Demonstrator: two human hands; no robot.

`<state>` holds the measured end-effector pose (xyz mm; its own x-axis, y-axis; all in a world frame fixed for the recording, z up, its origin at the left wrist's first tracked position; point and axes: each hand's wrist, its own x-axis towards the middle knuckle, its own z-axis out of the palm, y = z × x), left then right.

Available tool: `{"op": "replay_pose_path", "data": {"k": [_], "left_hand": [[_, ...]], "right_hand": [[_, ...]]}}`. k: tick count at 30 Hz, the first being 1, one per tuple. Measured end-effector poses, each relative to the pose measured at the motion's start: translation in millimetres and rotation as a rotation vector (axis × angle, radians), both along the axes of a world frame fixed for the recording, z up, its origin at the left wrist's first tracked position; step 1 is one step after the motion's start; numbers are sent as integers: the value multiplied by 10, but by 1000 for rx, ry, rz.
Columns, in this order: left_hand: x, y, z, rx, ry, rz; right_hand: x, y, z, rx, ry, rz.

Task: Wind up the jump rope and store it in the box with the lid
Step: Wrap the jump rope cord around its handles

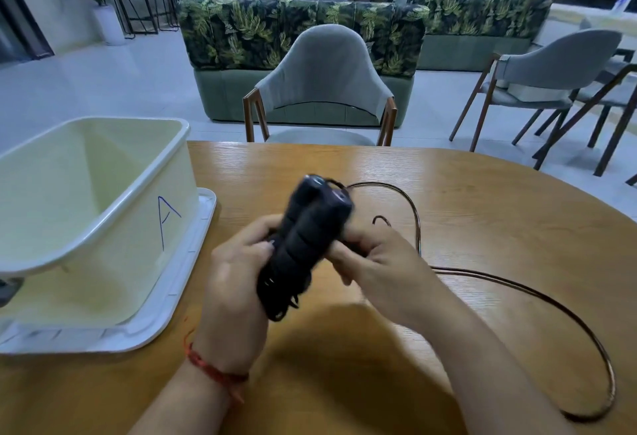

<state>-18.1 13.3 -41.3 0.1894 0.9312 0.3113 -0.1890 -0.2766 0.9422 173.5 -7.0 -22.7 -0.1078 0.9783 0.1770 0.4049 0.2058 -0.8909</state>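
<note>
Over the near middle of the wooden table [448,193], both hands hold the two black jump-rope handles [303,245], pressed side by side as one bundle and tilted with their capped ends up and away from the camera. Left hand [238,272]: fingers curled closed around the lower part of the bundle, thumb side toward the camera; a red string bracelet [213,371] sits on that wrist. Right hand [382,262]: fingers closed against the right flank of the handles, apparently pinching the cord [517,291] where it meets them; motion blur hides the exact contact. Several turns of cord already lie around the lower handles, with a few strands hanging loose at the bottom. Most of the cord is unwound: one loop lies beyond the hands, and a long arc sweeps out to the right and back toward the near table edge. Judgement: winding step, early to middle. The cream box [103,227], marked "A", stands open at left, resting on its white lid [186,279]. Next move calls for the right hand to draw in slack and lay further turns snugly while the left keeps the handles together; boxing and lidding not yet begun.
</note>
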Motion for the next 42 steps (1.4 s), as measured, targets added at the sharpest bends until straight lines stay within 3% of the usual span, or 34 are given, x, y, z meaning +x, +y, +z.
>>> {"op": "replay_pose_path", "data": {"k": [5, 8, 12, 19, 21, 26, 29, 34, 42], "left_hand": [[-95, 173, -40, -213, -220, 158], [-119, 229, -28, -245, -176, 305], [-146, 255, -33, -99, 308, 466], [-54, 111, -21, 45, 1086, 321], [-32, 54, -9, 183, 1172, 288], [-36, -71, 62, 420, 1030, -142], [-55, -72, 48, 521, 970, -265], [35, -152, -23, 705, 957, -291], [24, -151, -64, 398, 521, -305]], "right_hand": [[-305, -83, -92, 33, -522, -50], [-335, -148, -63, 69, -678, -20], [-248, -155, 2, 223, -711, -90], [-65, -144, 88, 473, -775, 31], [-9, -112, 115, 435, -680, 72], [248, -41, 185, 145, -192, 188], [269, -32, 147, 88, -172, 228], [260, -48, 184, -48, -253, 290], [257, 73, 44, -61, -54, 186]]}}
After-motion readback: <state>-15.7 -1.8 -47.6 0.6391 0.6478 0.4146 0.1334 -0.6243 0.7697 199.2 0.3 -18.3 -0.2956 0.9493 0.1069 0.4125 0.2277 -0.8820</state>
